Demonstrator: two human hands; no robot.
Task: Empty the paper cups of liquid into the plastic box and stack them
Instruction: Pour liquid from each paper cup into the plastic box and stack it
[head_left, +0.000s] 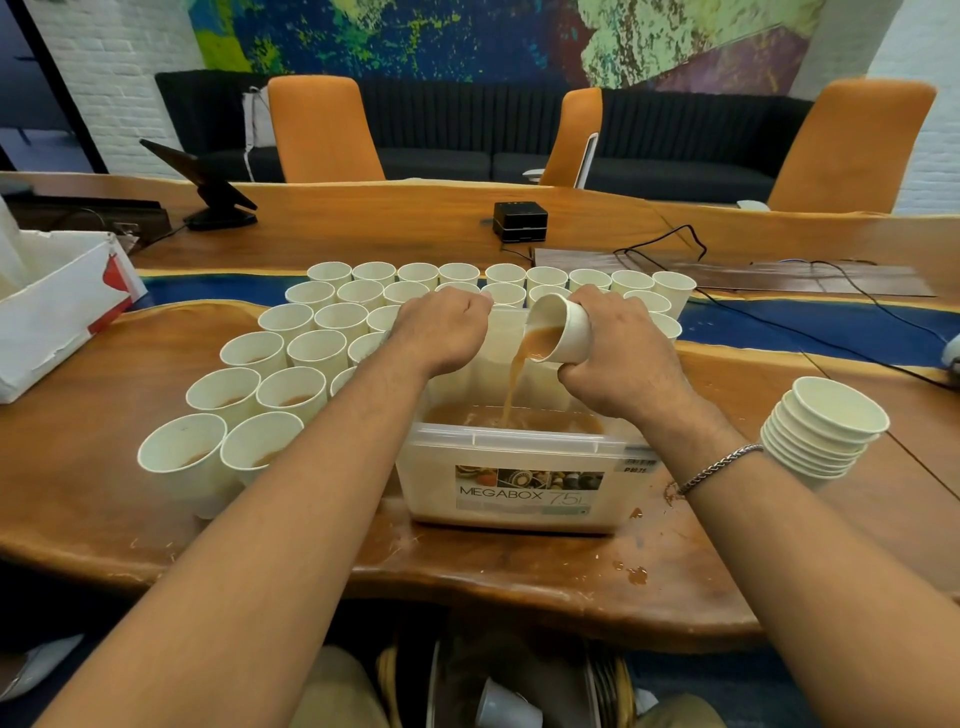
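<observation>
A clear plastic box (511, 470) labelled MEGABOX stands in front of me on the wooden table, with brown liquid (550, 418) pooled inside. My right hand (621, 358) grips a white paper cup (563, 330) tipped to the left over the box, and a brown stream (511, 387) runs from it into the box. My left hand (441, 330) hovers at the box's far left corner with fingers curled downward; what they touch is hidden. Several upright paper cups (291, 392) holding liquid crowd the table to the left and behind the box. A stack of empty cups (823, 428) stands at the right.
Brown spill drops (636, 574) lie on the table near its front edge. A torn white carton (47, 317) sits far left. A tablet on a stand (208, 189), a small black box (520, 221) and black cables (779, 322) lie farther back. Orange chairs (322, 130) face the table.
</observation>
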